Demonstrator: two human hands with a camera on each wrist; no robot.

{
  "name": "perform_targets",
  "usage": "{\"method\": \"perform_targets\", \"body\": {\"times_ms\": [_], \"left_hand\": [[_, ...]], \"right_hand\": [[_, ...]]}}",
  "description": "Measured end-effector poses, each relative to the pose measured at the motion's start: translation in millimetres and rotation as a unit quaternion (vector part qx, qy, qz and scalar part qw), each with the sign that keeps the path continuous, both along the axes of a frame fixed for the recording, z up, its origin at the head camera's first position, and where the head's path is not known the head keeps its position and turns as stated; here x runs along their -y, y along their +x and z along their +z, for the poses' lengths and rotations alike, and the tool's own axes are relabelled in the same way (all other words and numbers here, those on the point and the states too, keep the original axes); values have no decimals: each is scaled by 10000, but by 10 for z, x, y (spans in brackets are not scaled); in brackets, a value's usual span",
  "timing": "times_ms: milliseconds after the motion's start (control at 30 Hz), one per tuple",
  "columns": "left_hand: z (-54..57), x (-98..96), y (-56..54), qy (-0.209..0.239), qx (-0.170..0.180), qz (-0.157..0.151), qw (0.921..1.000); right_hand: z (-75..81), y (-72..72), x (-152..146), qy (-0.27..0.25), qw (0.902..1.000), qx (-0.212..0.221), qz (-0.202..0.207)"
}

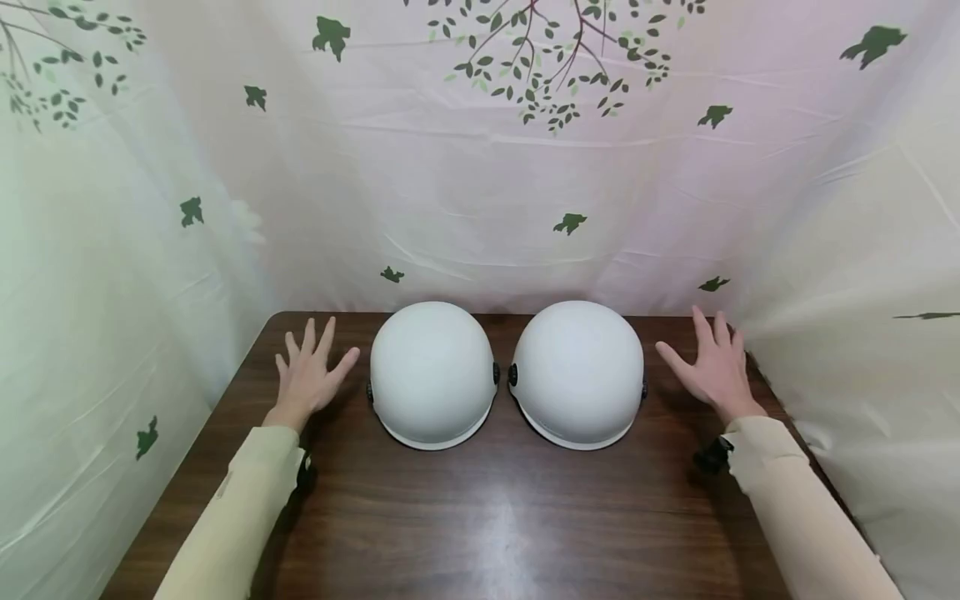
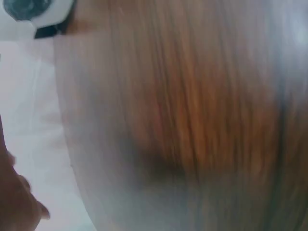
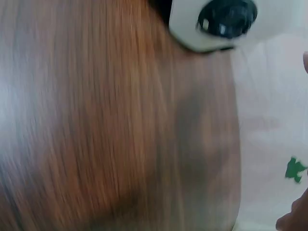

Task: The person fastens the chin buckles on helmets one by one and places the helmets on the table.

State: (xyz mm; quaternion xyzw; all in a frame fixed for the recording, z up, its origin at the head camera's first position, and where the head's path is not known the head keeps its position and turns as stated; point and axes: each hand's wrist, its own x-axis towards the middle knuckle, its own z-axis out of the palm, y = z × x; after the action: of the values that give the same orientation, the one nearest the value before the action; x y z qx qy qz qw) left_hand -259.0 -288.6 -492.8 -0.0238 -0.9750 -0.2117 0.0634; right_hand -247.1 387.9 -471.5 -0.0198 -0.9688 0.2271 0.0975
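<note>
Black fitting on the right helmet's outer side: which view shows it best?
Right wrist view: the black fitting shows large, its round face turned toward the camera, though slightly blurred. Head view shows only a dark sliver of it at the edge of the right helmet. Left wrist view doesn't show it.

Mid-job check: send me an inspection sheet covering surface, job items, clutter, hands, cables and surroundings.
Surface: brown wood-grain table, with a bright reflection.
Job's things: left helmet and right helmet, both white, dome up, side by side with a narrow gap.
Clutter: nothing seen.
Hands: left hand and right hand on the outer sides of the pair, fingers spread, touching neither helmet.
Cables: nothing seen.
Surroundings: pale curtain behind and on both sides, printed with green birds and leafy branches.
</note>
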Motion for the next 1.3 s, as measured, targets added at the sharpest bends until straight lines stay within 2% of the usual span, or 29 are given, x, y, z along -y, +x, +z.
{"method": "perform_targets", "body": {"times_ms": [133,267,433,633,833,933,1000,1100,1233,1300], "left_hand": [[36,-82,117,444,59,-15,9990],[78,-171,246,900,91,-118,9958],[113,-260,395,1388,100,-211,9900],[135,-356,570,1776,383,-212,9831],[117,-448,745,2051,796,-308,9750],[93,-492,785,2209,816,-414,9710],[77,-518,802,2395,875,-510,9656],[62,-563,822,2728,1059,-611,9543],[55,-631,842,3105,1323,-668,9389],[51,-659,846,3153,1381,-678,9364]], "right_hand": [[57,64,168,-464,9987,-126,162],[122,114,351,-693,9961,-336,439],[255,148,665,-796,9914,-546,880],[443,182,1077,-718,9813,-1028,1458],[496,330,1569,-673,9625,-1743,1968],[518,431,1845,-616,9484,-2093,2299],[536,481,2020,-652,9379,-2256,2554],[561,525,2247,-734,9261,-2268,2923],[538,536,2477,-810,9187,-2004,3306],[497,523,2567,-759,9165,-1850,3464]]}}
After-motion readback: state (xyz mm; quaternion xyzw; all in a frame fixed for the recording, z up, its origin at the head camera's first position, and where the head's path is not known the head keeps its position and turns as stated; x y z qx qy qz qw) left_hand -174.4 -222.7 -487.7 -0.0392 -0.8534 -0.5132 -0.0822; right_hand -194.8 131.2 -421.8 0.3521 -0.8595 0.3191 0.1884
